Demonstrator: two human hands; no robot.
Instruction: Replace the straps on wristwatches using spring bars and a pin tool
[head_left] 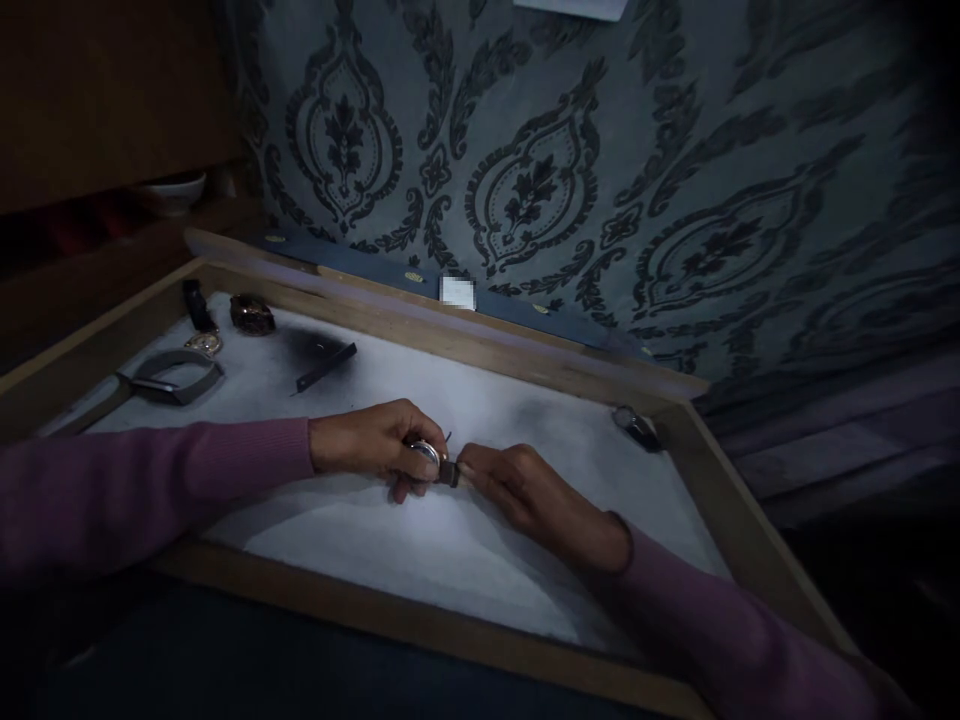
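My left hand (386, 445) is closed around a wristwatch (426, 453) with a round silver-rimmed face, holding it above the white surface near the middle of the tray. A short dark brown watch strap (448, 473) sticks out from the watch toward the right. My right hand (517, 490) is closed, its thumb and fingertips pinched at the end of that strap. Its other fingers are curled, and what lies inside them is hidden. A thin dark pin-like bit (448, 437) shows just above the left fingertips.
A wooden-rimmed tray (420, 610) with a white lining surrounds my hands. At its left lie a gold-faced watch (204, 342), a bronze-coloured watch (252, 314), a grey band-like object (176, 378) and a loose dark strap (326, 368). Another dark watch (637, 428) lies at the right.
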